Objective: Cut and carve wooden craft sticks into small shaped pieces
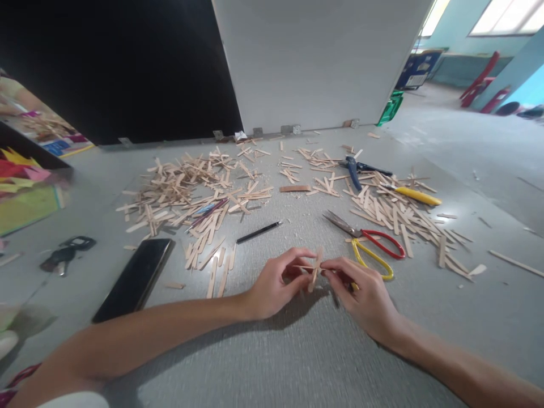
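Note:
My left hand (278,282) and my right hand (363,289) meet just above the grey floor, both pinching a small piece made of thin wooden sticks (315,268). One stick stands roughly upright between the fingertips, with another crossing it. My right hand's fingers partly hide the piece. Red-and-yellow-handled scissors (369,245) lie just beyond my right hand. A black pen (259,232) lies beyond my left hand.
Large heaps of wooden sticks (191,190) spread across the floor at left and at right (395,212). A black phone (136,277) and keys (66,255) lie at left. Blue pliers (352,170) and a yellow cutter (419,196) rest among the right heap. A white board (314,62) stands behind.

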Available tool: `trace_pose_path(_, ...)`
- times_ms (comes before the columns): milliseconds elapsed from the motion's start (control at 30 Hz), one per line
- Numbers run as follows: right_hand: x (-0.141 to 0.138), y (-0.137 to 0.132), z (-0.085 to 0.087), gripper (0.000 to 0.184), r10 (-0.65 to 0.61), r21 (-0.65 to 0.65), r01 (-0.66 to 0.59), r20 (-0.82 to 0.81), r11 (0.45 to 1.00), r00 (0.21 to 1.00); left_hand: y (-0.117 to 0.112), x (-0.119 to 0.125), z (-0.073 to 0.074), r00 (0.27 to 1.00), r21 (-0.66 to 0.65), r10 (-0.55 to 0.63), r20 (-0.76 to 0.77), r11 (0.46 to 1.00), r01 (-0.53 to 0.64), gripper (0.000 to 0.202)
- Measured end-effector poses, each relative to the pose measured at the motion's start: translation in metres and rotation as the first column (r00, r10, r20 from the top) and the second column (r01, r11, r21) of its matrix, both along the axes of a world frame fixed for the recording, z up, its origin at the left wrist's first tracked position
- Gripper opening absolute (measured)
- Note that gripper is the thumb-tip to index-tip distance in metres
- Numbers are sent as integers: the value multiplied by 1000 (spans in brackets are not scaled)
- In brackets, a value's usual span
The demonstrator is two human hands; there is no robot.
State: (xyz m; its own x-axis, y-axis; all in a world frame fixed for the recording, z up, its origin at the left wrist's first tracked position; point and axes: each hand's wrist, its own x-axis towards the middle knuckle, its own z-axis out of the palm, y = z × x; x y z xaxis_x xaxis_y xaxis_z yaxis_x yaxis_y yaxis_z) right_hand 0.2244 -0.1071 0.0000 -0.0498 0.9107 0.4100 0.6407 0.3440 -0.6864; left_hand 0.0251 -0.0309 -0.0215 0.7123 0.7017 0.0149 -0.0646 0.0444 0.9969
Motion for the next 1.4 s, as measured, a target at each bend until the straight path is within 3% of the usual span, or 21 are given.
trace_pose_path(167,-1,0,-1,18,-6,-8,6,-3,1000,1000,-2,-1,0,998,-46,-11,56,999,14,54)
trace_pose_path(400,-1,0,1,20,49,47,-49,2,998,999,0,-2,-5,998,164,-16,63,987,6,44)
trace_pose_path(633,-1,1,1,21,56,45,-56,-1,997,998,0,-1,-3,998,202,65,-3,977,-63,41)
trace_pose_path(867,2,3,1,9,-129,43,133,-92,990,987,1,1,-2,993,208,115,5,972,-113,44)
trace_pose_path(933,3,5,3,18,-137,51,143,-102,988,985,1,0,-2,993,162,117,-9,980,-114,48)
trace_pose_path(1067,3,7,4,28,-105,0,105,-61,994,993,1,-1,-3,993,157,115,-30,981,-109,47)
trace_pose_path(1233,1,5,1,13,30,-147,-41,-75,988,997,1,-1,-4,994,229,101,-35,969,-91,44)
trace_pose_path(1400,2,4,-2,15,50,-92,-50,-5,995,999,1,-1,-3,994,279,95,-51,957,-78,45)
